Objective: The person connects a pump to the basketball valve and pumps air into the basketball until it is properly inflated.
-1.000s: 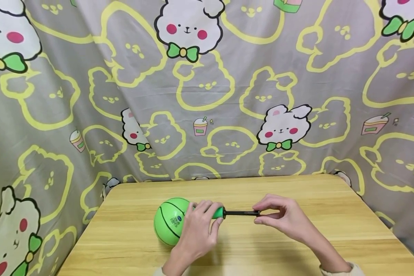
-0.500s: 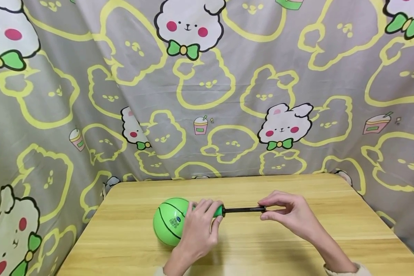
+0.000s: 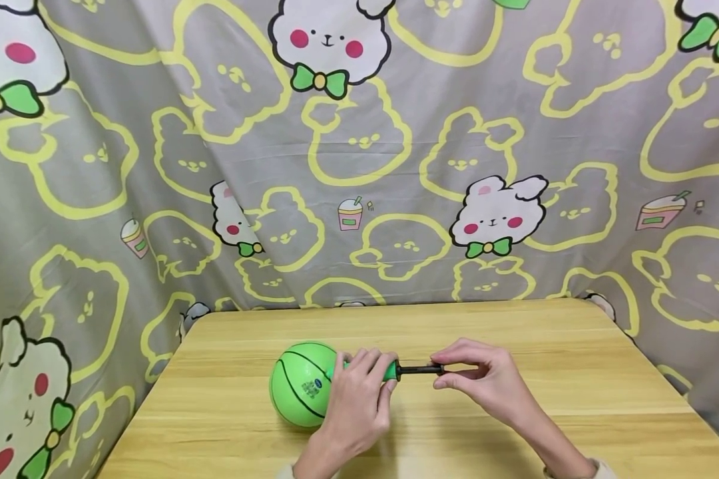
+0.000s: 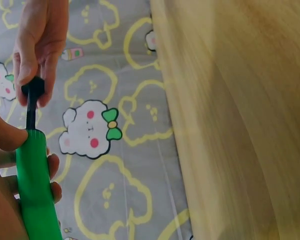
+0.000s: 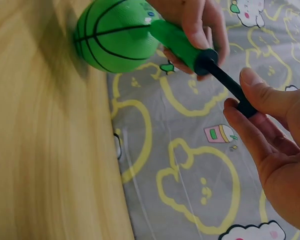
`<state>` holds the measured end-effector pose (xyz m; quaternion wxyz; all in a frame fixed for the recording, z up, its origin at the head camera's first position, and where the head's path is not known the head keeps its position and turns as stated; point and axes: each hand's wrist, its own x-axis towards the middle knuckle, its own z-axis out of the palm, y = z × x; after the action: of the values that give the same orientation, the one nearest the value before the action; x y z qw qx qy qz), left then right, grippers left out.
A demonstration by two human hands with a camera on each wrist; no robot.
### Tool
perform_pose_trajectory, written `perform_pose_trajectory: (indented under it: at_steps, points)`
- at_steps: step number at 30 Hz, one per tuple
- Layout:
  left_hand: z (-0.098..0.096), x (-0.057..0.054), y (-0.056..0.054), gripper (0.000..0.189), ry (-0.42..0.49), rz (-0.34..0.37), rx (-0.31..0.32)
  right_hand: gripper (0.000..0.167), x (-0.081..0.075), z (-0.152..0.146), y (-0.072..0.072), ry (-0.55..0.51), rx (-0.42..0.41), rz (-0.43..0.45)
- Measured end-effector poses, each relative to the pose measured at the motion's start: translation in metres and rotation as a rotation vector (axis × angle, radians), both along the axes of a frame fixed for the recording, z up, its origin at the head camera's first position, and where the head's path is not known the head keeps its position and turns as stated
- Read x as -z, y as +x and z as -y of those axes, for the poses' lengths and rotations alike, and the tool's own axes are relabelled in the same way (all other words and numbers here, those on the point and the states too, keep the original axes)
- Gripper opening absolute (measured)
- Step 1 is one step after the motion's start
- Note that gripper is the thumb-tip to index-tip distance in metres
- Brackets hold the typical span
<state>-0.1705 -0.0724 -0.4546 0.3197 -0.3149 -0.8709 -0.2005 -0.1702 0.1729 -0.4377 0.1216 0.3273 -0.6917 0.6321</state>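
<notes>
A green ball (image 3: 299,386) with black seam lines sits on the table, left of centre. My left hand (image 3: 359,392) wraps its fingers round the green barrel of a hand pump (image 4: 37,185), whose tip meets the ball in the right wrist view. From the barrel's other end a black rod (image 3: 419,370) sticks out to the right. The thumb and fingers of my right hand (image 3: 485,379) pinch the black end knob (image 5: 246,108) of that rod. Part of the barrel is hidden behind the left hand's fingers.
The wooden table (image 3: 216,439) runs back to a grey curtain (image 3: 395,133) printed with white and yellow cartoon animals. The curtain also hangs along the left and right sides.
The right hand first draws the rod a little further out, then pushes it back in to the left, so less rod shows now. The left hand and ball shift slightly right.
</notes>
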Motion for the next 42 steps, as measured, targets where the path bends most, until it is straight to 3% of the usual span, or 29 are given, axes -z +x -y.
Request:
perform_pose_trajectory:
  at_steps: [3, 10, 17, 26, 42]
  points:
    - [-0.001, 0.000, 0.001, 0.028, -0.014, 0.005, -0.003, 0.030, 0.002, 0.005, 0.001, -0.004, 0.011, 0.017]
    - [-0.007, 0.003, 0.005, 0.026, -0.030, 0.003, 0.004, 0.032, 0.011, 0.017, 0.003, -0.016, 0.017, -0.050]
    - [-0.009, 0.005, 0.007, 0.027, -0.048, -0.005, 0.016, 0.030, 0.016, 0.026, 0.005, -0.014, 0.026, -0.055]
    - [0.000, 0.002, 0.000, 0.024, -0.046, 0.033, 0.050, 0.026, 0.003, 0.011, 0.003, 0.049, -0.044, -0.007]
    - [0.017, -0.005, -0.009, 0.026, 0.022, 0.045, 0.017, 0.028, -0.020, -0.037, 0.000, 0.134, -0.021, 0.044]
